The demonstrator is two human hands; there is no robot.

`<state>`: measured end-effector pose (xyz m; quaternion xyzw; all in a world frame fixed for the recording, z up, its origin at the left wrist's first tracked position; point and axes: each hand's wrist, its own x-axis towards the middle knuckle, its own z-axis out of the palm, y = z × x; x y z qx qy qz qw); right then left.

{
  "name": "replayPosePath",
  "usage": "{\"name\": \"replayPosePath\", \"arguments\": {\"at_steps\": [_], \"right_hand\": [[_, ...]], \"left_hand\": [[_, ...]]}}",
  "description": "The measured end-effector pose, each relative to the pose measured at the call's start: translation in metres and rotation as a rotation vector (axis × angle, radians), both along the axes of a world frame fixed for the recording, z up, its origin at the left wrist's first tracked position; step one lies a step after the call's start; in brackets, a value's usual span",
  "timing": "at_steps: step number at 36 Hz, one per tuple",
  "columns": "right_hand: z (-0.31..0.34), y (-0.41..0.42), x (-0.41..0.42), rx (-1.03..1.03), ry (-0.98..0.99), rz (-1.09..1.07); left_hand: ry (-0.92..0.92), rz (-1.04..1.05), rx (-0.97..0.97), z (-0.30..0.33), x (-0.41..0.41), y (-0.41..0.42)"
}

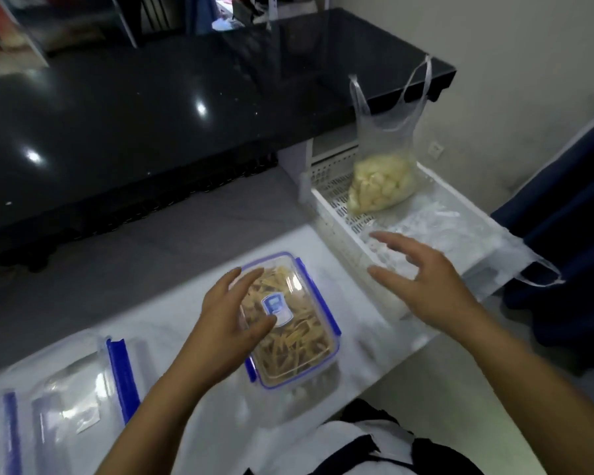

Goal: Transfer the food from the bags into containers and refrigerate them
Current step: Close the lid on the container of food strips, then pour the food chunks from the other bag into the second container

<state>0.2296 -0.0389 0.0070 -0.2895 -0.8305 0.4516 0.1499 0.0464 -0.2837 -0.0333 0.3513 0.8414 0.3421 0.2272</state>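
A clear container with a blue-rimmed lid (299, 332), filled with tan food strips, stands on the white table (172, 323). My left hand (227, 320) rests on its lid at the left side, fingers spread and relaxed. My right hand (422, 279) hovers open, fingers spread, over the near edge of a white perforated basket (336, 214). In that basket stands a clear plastic bag of pale yellow food pieces (379, 186), handles up. A flattened empty clear bag (460, 231) lies in the basket beside it, trailing over the right edge.
Two more clear containers with blue clips (69, 389) sit at the table's near left. A glossy black counter (151, 108) runs behind the table. A dark blue cloth (563, 214) hangs at the right, past the basket.
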Motion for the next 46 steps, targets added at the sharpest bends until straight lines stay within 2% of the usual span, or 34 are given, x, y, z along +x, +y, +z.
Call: {"name": "replayPosePath", "arguments": {"at_steps": [4, 9, 14, 18, 25, 30, 34, 41, 46], "right_hand": [[0.025, 0.075, -0.018, -0.12, 0.136, -0.148], [0.047, 0.162, -0.051, -0.241, 0.193, -0.258], [0.053, 0.227, -0.093, -0.354, 0.215, -0.274], [0.051, 0.256, -0.123, -0.425, 0.219, -0.26], [0.049, 0.277, -0.151, -0.37, 0.257, -0.149], [0.057, 0.26, -0.156, -0.161, 0.386, 0.024], [0.062, 0.25, -0.155, -0.005, 0.351, 0.052], [0.07, 0.254, -0.145, -0.311, 0.369, 0.16], [0.074, 0.265, -0.139, -0.362, 0.418, 0.166]], "left_hand": [[0.112, -0.079, 0.086, 0.039, -0.006, 0.063], [0.297, -0.091, 0.142, 0.085, -0.029, 0.158], [0.395, -0.038, 0.158, 0.11, -0.057, 0.245], [0.485, 0.015, 0.097, 0.108, -0.08, 0.292], [0.574, 0.137, 0.07, 0.101, -0.106, 0.343], [0.639, 0.133, 0.174, 0.103, -0.108, 0.372], [0.657, 0.103, 0.21, 0.105, -0.106, 0.392], [0.552, 0.018, 0.237, 0.102, -0.097, 0.412], [0.485, -0.055, 0.322, 0.107, -0.092, 0.411]]}}
